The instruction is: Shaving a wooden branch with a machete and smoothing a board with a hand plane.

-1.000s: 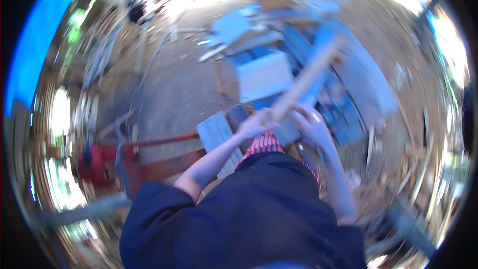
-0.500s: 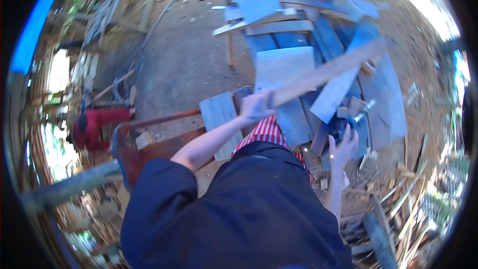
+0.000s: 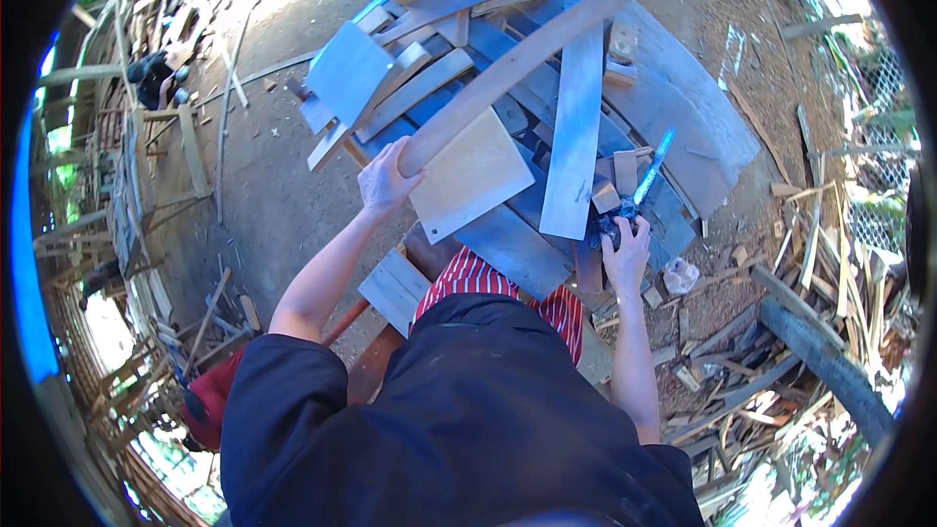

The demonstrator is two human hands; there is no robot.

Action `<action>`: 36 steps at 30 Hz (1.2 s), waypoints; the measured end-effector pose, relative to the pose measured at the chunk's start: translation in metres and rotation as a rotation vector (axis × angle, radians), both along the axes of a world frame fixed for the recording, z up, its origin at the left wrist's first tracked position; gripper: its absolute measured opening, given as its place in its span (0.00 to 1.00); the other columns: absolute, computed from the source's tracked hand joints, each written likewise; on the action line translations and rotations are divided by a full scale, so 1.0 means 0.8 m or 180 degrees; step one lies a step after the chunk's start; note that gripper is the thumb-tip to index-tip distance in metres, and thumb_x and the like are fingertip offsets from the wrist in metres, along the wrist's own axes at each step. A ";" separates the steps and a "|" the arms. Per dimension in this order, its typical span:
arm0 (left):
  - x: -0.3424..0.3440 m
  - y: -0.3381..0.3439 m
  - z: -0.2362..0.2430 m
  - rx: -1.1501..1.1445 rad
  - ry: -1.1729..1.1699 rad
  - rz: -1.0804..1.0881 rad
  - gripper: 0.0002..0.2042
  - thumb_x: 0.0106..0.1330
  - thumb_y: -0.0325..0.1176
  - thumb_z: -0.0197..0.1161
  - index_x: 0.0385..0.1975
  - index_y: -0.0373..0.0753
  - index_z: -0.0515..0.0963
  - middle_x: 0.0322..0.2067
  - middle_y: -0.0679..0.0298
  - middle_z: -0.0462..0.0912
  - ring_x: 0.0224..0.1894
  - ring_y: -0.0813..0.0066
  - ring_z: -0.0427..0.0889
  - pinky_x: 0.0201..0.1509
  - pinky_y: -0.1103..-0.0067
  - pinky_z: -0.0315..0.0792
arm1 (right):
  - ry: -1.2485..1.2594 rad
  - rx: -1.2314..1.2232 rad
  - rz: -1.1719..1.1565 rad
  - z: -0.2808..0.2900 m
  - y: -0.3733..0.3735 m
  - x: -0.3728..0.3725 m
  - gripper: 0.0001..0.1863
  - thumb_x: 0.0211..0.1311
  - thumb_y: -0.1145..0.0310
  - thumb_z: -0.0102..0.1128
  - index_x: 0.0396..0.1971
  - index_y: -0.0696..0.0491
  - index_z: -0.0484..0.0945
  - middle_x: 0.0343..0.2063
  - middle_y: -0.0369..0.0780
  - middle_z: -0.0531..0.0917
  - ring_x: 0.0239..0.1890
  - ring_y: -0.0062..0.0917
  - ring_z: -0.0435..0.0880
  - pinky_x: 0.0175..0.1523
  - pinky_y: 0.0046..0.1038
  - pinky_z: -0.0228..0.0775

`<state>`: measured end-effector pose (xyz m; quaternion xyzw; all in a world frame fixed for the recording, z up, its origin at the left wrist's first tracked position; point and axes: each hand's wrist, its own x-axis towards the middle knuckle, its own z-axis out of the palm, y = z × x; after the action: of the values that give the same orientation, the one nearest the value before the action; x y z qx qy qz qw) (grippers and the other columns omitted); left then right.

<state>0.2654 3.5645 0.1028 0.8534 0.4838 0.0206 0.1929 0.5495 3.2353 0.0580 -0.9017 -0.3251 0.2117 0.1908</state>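
- Head view, left side: the left hand (image 3: 386, 179) is wrapped around the near end of a long plank (image 3: 508, 83), fingers closed over its edge.
- Head view, centre: the long plank slants up and to the right, passing over a square board (image 3: 473, 171) with a small hole and across the far end of a pale board (image 3: 574, 127). Whether it touches either, I cannot tell from here.
- Handling of the long plank: probably stiff and only moderately heavy, with dry faces unlikely to slip. Held at one end, it should feel tip-heavy; a grip nearer mid-length would balance it better, and the sawn edges may splinter.
- Head view, right side: the right hand (image 3: 630, 252) is at a dark object (image 3: 613, 220), fingers partly curled and thumb apart; whether they have closed on it, I cannot tell. A narrow blue strip (image 3: 654, 168) points away from it.
- Handling of the dark object: likely hard and compact, best taken by its bulky body rather than the strip.
- Surroundings: a wood block (image 3: 605, 197) sits just beside the dark object; wood scraps (image 3: 752, 420) litter the ground at right.
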 end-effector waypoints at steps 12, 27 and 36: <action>0.046 0.056 -0.075 0.0607 -0.0276 -0.2303 0.27 0.63 0.43 0.62 0.65 0.56 0.70 0.68 0.61 0.61 0.70 0.58 0.59 0.77 0.58 0.43 | -0.0530 -0.0091 -0.0466 -0.018 0.015 -0.026 0.22 0.53 0.66 0.66 0.49 0.49 0.75 0.55 0.46 0.68 0.59 0.47 0.68 0.58 0.50 0.60; 0.029 0.041 -0.120 0.0552 0.0311 -0.2475 0.27 0.65 0.51 0.56 0.67 0.66 0.67 0.70 0.62 0.60 0.69 0.57 0.62 0.75 0.54 0.46 | -0.1823 0.0051 -0.0845 -0.085 0.028 -0.046 0.23 0.65 0.48 0.52 0.40 0.56 0.73 0.50 0.53 0.73 0.56 0.48 0.70 0.60 0.48 0.58; 0.028 0.040 -0.114 0.0495 0.0255 -0.2460 0.26 0.65 0.50 0.55 0.66 0.67 0.68 0.71 0.63 0.60 0.70 0.58 0.61 0.76 0.54 0.44 | -0.1749 0.0058 -0.0871 -0.076 0.033 -0.047 0.23 0.65 0.48 0.52 0.43 0.55 0.73 0.52 0.52 0.72 0.56 0.49 0.70 0.60 0.48 0.60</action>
<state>0.2881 3.5966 0.0112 0.9848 0.1311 -0.0504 0.1023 0.5116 3.2618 -0.0025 -0.9589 -0.2419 -0.0707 0.1304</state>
